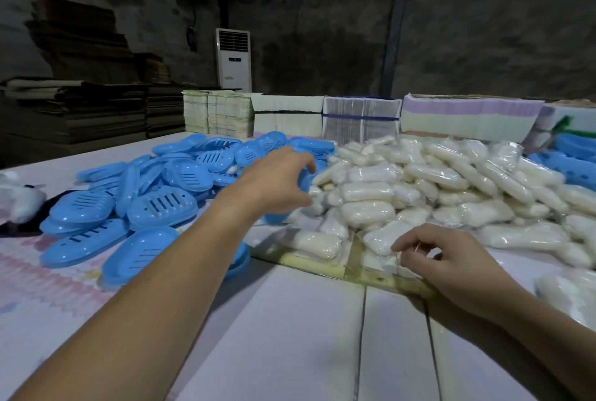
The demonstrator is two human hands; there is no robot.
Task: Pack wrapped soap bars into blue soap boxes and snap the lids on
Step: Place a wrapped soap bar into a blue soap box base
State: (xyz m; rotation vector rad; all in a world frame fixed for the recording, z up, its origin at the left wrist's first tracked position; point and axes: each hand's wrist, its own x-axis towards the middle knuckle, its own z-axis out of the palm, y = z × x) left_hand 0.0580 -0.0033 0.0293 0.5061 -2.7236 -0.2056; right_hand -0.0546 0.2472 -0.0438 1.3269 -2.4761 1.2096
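Note:
A heap of blue soap box halves [161,204] with slotted trays covers the table's left. To its right lies a big pile of white wrapped soap bars [435,175]. My left hand [277,178] reaches far forward between the two heaps, its fingers and thumb curled round a blue box piece [304,180] at the edge of the soap pile. My right hand [451,258] sits at the pile's near edge and pinches the clear wrapper of one wrapped soap bar [382,239].
Bundled flat cartons [361,120] line the back of the white table [290,336]. More blue boxes [577,158] lie at the far right, a white bag [19,200] at the left edge. Beyond the table stand cardboard stacks [96,110] and an air conditioner [233,58].

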